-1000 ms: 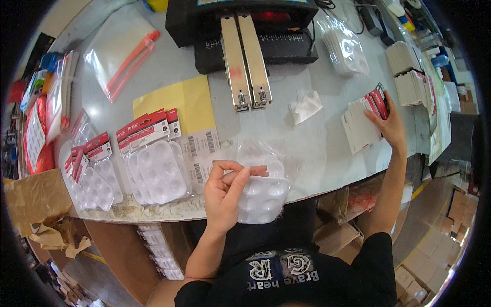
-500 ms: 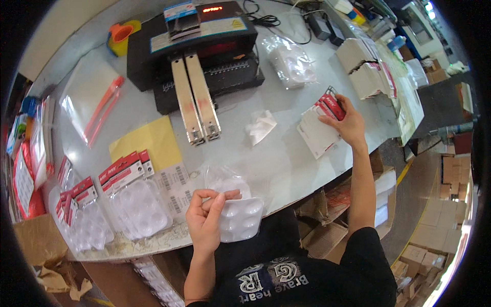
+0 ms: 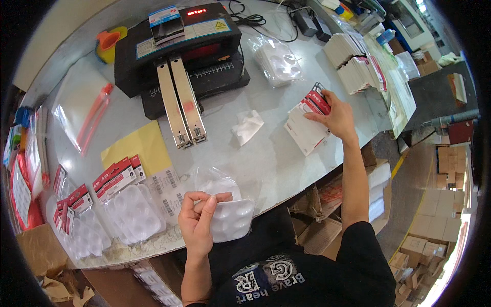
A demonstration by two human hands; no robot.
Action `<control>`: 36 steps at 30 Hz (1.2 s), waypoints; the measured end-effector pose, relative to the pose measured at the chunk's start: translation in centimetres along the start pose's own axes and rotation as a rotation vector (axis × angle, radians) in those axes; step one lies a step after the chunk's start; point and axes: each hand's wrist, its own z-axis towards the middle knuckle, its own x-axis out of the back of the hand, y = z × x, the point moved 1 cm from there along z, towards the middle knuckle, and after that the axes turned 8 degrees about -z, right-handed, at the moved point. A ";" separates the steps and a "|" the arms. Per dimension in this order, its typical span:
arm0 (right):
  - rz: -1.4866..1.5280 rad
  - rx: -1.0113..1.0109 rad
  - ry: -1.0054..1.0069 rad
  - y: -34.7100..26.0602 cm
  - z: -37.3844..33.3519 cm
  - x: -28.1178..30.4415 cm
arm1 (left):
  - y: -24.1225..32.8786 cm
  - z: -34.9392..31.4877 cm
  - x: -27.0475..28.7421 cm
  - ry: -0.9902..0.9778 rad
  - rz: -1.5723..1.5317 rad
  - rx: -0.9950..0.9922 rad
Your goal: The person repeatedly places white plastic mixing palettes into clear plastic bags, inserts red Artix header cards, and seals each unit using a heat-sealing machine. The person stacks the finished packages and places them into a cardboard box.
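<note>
My left hand point(image 3: 197, 225) pinches a white plastic paint palette point(image 3: 231, 221) with round wells, held at the table's front edge. A clear plastic bag point(image 3: 219, 179) with another white piece in it lies just beyond those fingers. To the right, my right hand point(image 3: 338, 116) has its thumb and fingers on the red end of a fanned stack of white cards point(image 3: 305, 130) on the table. Whether it grips one card or several, I cannot tell. A crumpled white scrap point(image 3: 248, 128) lies between the two hands.
A black machine point(image 3: 220, 43) with two metal rails stands at the back. Bagged palettes with red header cards point(image 3: 134, 212) lie front left, near a yellow sheet point(image 3: 134, 148). More bagged palettes point(image 3: 279, 64) and card stacks point(image 3: 353, 66) are back right. Cardboard boxes point(image 3: 312, 230) stand below the edge.
The whole view has shifted slightly, so the table things appear a little further left. Both hands keep nearly the same pose, the left on the palette and the right at the cards.
</note>
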 end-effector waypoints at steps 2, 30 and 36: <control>0.047 -0.042 0.008 0.4 -0.1 -0.5 | 0.2 -0.2 0.0 -0.006 0.000 0.016; 0.237 -0.211 0.231 -1.7 -1.8 4.6 | 0.8 -1.4 1.3 0.042 0.026 0.042; 0.178 -0.215 0.049 -0.9 0.6 5.2 | 0.6 -1.2 1.2 0.013 0.001 0.026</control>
